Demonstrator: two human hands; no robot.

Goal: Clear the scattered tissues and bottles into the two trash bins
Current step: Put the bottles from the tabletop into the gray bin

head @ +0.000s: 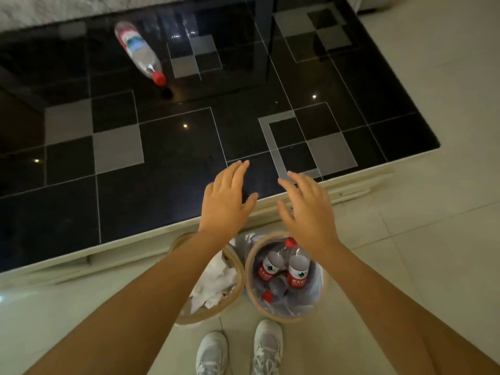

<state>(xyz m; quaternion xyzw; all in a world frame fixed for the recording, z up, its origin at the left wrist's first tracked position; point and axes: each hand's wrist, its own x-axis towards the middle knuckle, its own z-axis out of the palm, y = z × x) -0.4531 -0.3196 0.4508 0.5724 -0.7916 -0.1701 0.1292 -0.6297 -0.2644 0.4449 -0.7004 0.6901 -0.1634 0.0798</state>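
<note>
1. Table top [167,163]: glossy black with grey squares and thin pale lines; cream edge.
2. Lying bottle [139,51]: clear, red cap, red-and-white label.
3. Binned bottles [284,269]: clear, red caps and labels.
4. Tissues [216,282]: white.
5. Bins [247,266]: tan rims.
6. Shoes [212,353]: white.
7. Floor [433,226]: pale tiles.

I look down on a low coffee table with a glossy black glass top [173,163], patterned with grey squares and thin pale lines, set in a cream frame [135,246]. Small ceiling lights reflect in the glass as bright dots. Pale square floor tiles [443,212] surround it. A white textured fabric edge [54,9] runs behind the table.
</note>
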